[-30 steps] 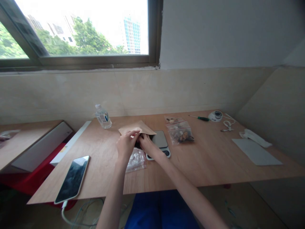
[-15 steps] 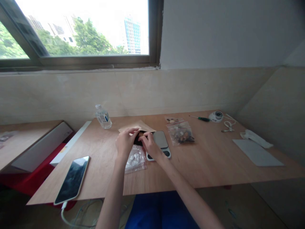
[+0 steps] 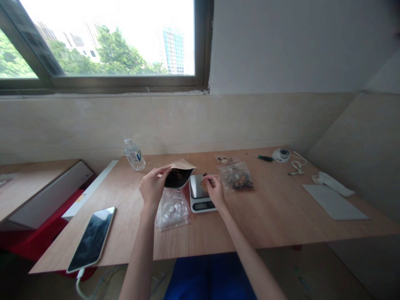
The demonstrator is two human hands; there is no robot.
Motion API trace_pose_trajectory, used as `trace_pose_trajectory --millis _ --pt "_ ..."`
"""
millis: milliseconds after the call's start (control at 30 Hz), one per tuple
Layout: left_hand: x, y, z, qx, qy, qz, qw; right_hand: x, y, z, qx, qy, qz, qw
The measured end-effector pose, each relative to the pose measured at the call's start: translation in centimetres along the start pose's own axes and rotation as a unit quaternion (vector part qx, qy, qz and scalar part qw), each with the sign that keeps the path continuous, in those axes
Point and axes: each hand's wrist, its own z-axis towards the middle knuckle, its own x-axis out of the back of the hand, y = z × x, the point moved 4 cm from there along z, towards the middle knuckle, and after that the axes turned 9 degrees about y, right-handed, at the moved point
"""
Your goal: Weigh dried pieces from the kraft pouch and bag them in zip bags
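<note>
My left hand [image 3: 152,188] grips the rim of a brown paper pouch [image 3: 178,172] and holds it up, its dark mouth facing right. My right hand [image 3: 214,188] is pinched on a small dark piece just above the steel platform of a small kitchen scale [image 3: 200,192]. A clear plastic bag [image 3: 173,208] with pale contents lies on the wooden table [image 3: 281,212] just below the pouch, left of the scale.
Two clear zip bags [image 3: 236,175] with dark bits lie right of the scale. A water bottle [image 3: 133,154] stands at the back left and a phone [image 3: 91,240] on a cable lies front left. A green-handled screwdriver [image 3: 261,157], a white round device [image 3: 280,154] and grey sheet [image 3: 335,202] sit to the right.
My right hand came out of the pouch and moved right over the scale with a small piece. My left hand lifted the pouch and shifted it left, uncovering the scale.
</note>
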Motion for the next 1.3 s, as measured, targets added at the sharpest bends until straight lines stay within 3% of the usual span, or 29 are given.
trace_pose_trajectory --millis 100,233,333,500,667,833,1067,1200,1300 --pt "0.2 -0.1 -0.2 -0.003 -0.005 -0.001 1.0 -1.5 2.1 -0.1 0.003 -0.069 -0.021 0.997" --pt "0.2 -0.1 -0.4 -0.016 -0.012 -0.009 1.0 -2.5 2.7 0.1 0.037 -0.111 -0.047 0.992" --pt "0.2 -0.1 -0.5 -0.023 -0.013 -0.014 1.0 -2.5 3.1 0.4 0.068 -0.125 -0.043 0.989" --pt "0.1 -0.3 -0.5 -0.02 -0.006 -0.023 1.0 -2.1 5.4 1.4 0.041 -0.116 -0.062 0.99" --pt "-0.1 -0.4 -0.6 -0.028 -0.007 -0.039 0.999 -2.1 6.2 2.1 0.06 -0.15 -0.141 0.977" --pt "-0.2 -0.6 -0.7 -0.028 -0.009 -0.038 0.999 -1.3 5.6 0.9 0.082 -0.099 -0.281 0.951" --pt "-0.6 -0.5 -0.9 -0.033 -0.014 -0.04 0.999 -2.1 3.0 -4.3 0.12 -0.141 -0.358 0.915" --pt "-0.5 -0.6 -0.9 -0.037 -0.016 -0.041 0.998 -2.5 1.7 -5.0 0.117 -0.154 -0.351 0.916" --pt "-0.5 -0.7 -1.0 -0.037 -0.017 -0.045 0.998 -1.9 -1.0 -4.4 0.128 -0.107 -0.3 0.939"
